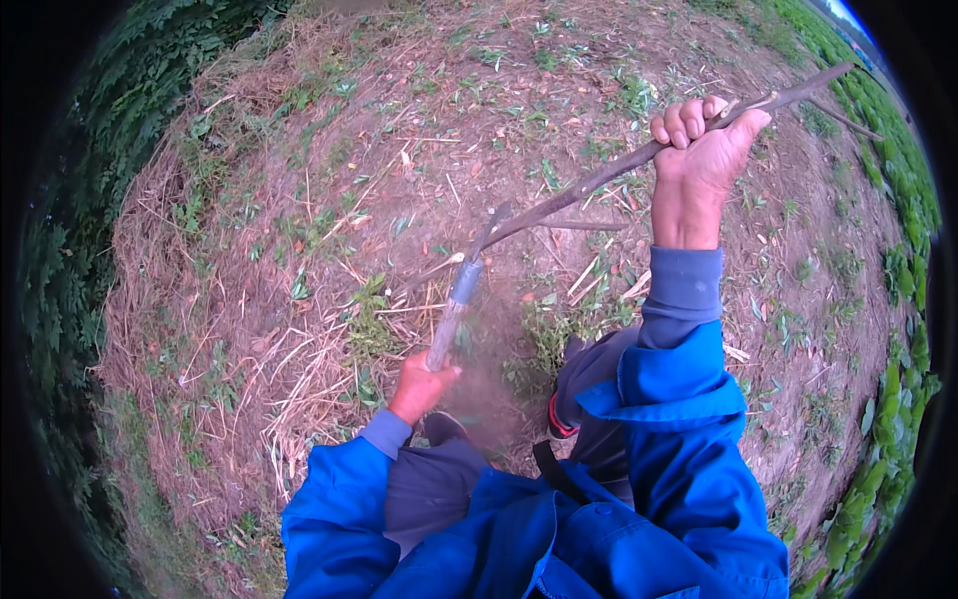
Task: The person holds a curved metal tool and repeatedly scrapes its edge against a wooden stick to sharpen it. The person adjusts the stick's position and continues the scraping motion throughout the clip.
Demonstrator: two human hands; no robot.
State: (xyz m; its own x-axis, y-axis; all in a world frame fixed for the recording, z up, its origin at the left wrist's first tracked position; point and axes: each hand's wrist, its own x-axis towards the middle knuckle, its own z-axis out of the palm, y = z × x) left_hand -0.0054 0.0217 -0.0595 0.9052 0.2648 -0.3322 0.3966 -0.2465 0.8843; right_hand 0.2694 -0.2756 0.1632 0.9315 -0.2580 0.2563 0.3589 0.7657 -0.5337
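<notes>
My left hand (425,385) is closed around the wooden handle of a bladed hand tool (449,322), with a grey metal socket above the grip and a narrow dark blade at its upper end. That blade lies against or just over the lower part of a long brown branch (599,177); contact is hard to tell. Raised at the upper right, my right hand (700,146) grips the same branch near its upper end, palm side showing. A thin side twig (584,225) comes off the branch low down, another (846,120) near its upper end.
Dry soil with straw (299,374), leaves and weeds (550,329) lies around my feet. Dense dark green foliage (67,247) borders the left side. Rows of leafy green plants (891,419) curve along the right edge.
</notes>
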